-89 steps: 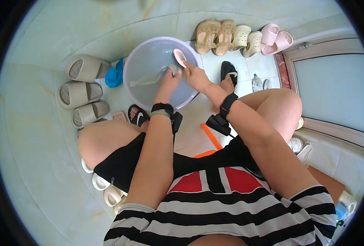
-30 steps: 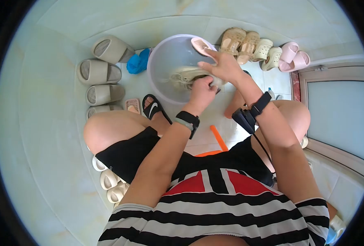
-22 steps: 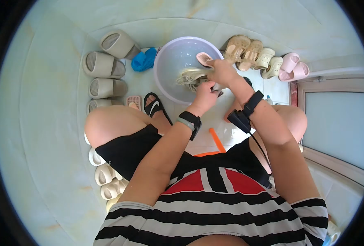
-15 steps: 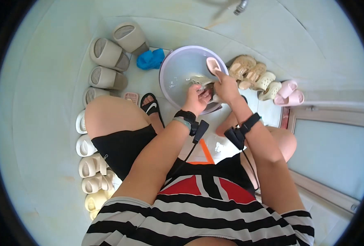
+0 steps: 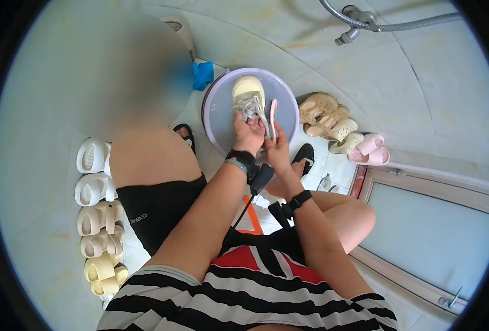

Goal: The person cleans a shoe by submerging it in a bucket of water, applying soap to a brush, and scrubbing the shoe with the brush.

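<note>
Room: pale marbled tile wall (image 5: 255, 33), tiled floor, frosted door (image 5: 432, 220) off to my right.
Left hand (image 5: 248, 138): palm up, fingers half curled, clamped on the ankle end of the shoe; thumb lies along the lace side.
Right hand (image 5: 278, 150): closed, thumb and fingers pinching the handle of the pink brush (image 5: 274, 115). Hands are near each other.
Shoe (image 5: 248, 87): cream toe pointing away from me, grey laced upper facing up, held over the basin.
Brush: stands lengthwise along the shoe's right side, bristles turned toward it. Can't confirm contact.
Basin (image 5: 255, 70): pale lavender, on the floor between my feet, water in it.
Left of basin: blue item (image 5: 202, 76), partly lost in the blur.
Right of basin: tan footwear (image 5: 317, 107), cream clogs (image 5: 344, 131), pink slippers (image 5: 370, 149) along the wall.
By my left knee: row of white, beige and yellow slippers (image 5: 100, 218).
Upper right: metal tap (image 5: 352, 25) with hose.
</note>
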Available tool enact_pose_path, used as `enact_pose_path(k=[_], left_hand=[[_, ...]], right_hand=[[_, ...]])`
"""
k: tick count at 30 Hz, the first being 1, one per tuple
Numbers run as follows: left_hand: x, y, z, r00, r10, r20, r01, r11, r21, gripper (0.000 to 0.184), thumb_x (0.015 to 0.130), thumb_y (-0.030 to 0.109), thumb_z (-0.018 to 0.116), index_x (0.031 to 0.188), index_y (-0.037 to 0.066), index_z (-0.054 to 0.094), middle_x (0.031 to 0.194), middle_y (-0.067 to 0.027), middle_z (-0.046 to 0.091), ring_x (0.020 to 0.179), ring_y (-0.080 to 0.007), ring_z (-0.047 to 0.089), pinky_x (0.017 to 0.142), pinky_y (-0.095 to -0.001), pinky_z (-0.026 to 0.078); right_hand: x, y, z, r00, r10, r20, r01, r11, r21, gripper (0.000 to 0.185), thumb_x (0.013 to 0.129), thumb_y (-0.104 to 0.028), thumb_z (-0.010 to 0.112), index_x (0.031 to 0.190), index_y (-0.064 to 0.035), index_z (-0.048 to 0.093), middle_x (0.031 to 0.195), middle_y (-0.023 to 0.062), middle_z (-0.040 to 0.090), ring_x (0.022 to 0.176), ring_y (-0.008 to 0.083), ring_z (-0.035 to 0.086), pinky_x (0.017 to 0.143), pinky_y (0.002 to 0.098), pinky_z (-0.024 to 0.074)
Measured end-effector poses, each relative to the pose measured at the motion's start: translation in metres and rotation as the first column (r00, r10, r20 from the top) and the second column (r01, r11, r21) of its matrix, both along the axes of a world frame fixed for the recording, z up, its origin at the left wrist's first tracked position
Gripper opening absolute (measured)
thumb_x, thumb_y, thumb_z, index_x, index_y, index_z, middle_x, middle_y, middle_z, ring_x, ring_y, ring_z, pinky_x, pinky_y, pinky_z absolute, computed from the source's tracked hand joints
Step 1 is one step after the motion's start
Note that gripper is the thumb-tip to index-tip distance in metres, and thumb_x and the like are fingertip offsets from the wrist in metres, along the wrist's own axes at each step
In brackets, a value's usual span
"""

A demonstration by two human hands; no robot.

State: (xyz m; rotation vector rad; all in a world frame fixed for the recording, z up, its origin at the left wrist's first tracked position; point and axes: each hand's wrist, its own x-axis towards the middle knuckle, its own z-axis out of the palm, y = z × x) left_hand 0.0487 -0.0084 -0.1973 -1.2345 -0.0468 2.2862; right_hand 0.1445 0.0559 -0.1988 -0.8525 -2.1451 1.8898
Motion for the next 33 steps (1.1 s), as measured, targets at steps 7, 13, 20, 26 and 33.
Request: enact_pose_path(k=[7,13,20,26,33], left_hand=[[-0.004,-0.006,-0.039,0.963,-0.132,-0.235,0.128,0.991,-0.032,0.022,0.093,0.023,0.053,0.11,0.01,0.054,0.1,-0.0041,0.061,0.087,-0.0189,0.061,0.075,-0.0303,0.05],[-0.015,-0.016,-0.031,0.901,-0.312,-0.303,0.279,0.949,-0.147,0.023,0.091,0.026,0.055,0.109,0.011,0.054,0.099,-0.0033,0.061,0.083,-0.0175,0.06,0.071,-0.0285,0.049],[-0.009,-0.028,-0.002,0.789,-0.426,-0.443,0.354,0.904,-0.239,0.037,0.094,0.029,0.045,0.121,0.005,0.05,0.118,-0.0123,0.058,0.106,-0.0288,0.056,0.094,-0.0398,0.041],[-0.002,-0.033,0.015,0.75,-0.365,-0.551,0.45,0.893,0.021,0.038,0.093,0.028,0.042,0.117,0.001,0.053,0.115,-0.0139,0.059,0.105,-0.0278,0.057,0.095,-0.0413,0.043],[0.003,-0.029,0.03,0.687,-0.343,-0.64,0.434,0.901,-0.018,0.036,0.091,0.028,0.044,0.114,0.002,0.055,0.111,-0.0116,0.061,0.099,-0.0244,0.06,0.09,-0.0387,0.047]], right_hand=[[0.001,0.01,-0.026,0.99,0.049,0.134,-0.086,0.954,0.286,0.062,0.083,-0.009,0.062,0.138,-0.0032,0.033,0.076,0.0005,0.057,0.056,0.0077,0.049,0.047,0.0227,0.0386],[0.007,0.04,0.025,0.985,-0.092,0.148,0.06,0.977,0.205,0.037,0.085,-0.023,0.065,0.108,0.0049,0.058,0.071,-0.0008,0.055,0.059,0.007,0.045,0.054,0.023,0.0395],[-0.012,0.072,0.062,0.994,-0.01,-0.105,0.045,0.943,0.331,0.029,0.089,-0.03,0.059,0.094,-0.0028,0.05,0.072,-0.0009,0.049,0.061,0.0071,0.045,0.053,0.0224,0.0393],[-0.025,0.046,0.123,0.995,-0.003,-0.102,0.009,0.998,0.059,0.033,0.086,-0.029,0.064,0.098,-0.005,0.045,0.083,0.0013,0.05,0.07,0.0079,0.048,0.062,0.0238,0.0442],[-0.017,0.008,0.162,0.98,0.185,-0.069,-0.14,0.896,0.421,0.039,0.072,-0.012,0.078,0.089,-0.0039,0.043,0.088,0.0037,0.056,0.071,0.0096,0.047,0.061,0.0218,0.041]])
